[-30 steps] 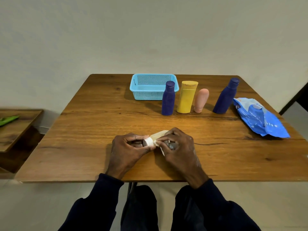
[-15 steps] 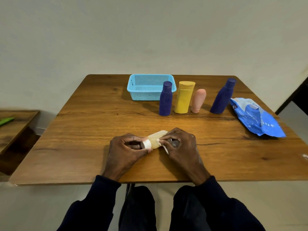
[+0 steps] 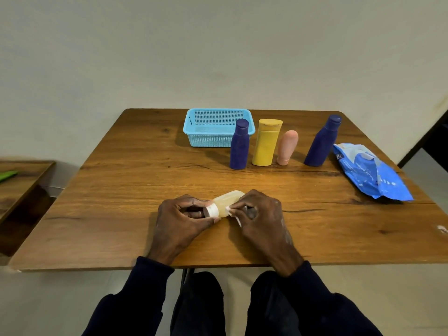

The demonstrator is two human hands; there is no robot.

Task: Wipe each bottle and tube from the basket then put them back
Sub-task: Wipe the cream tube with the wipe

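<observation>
Wiping is in hand near the table's (image 3: 121, 202) front edge: left hand (image 3: 184, 219) grips the small translucent bottle (image 3: 229, 202) by its white cap (image 3: 212, 210), right hand (image 3: 260, 214) pinches a wipe (image 3: 233, 212) against its body. Next, likely a carry to the back-edge basket (image 3: 194, 134).

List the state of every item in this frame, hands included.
Blue basket: upright, nothing visible inside.
Left navy bottle: standing, capped.
Yellow tube: standing on table.
Pink tube: standing cap-down.
Right navy bottle: standing, capped.
Wipes pack: lying, flap open.
Pale bottle: capped, held sideways.
Wipe: pressed against pale bottle.
Left hand: grips the cap end.
Right hand: pinches wipe.
</observation>
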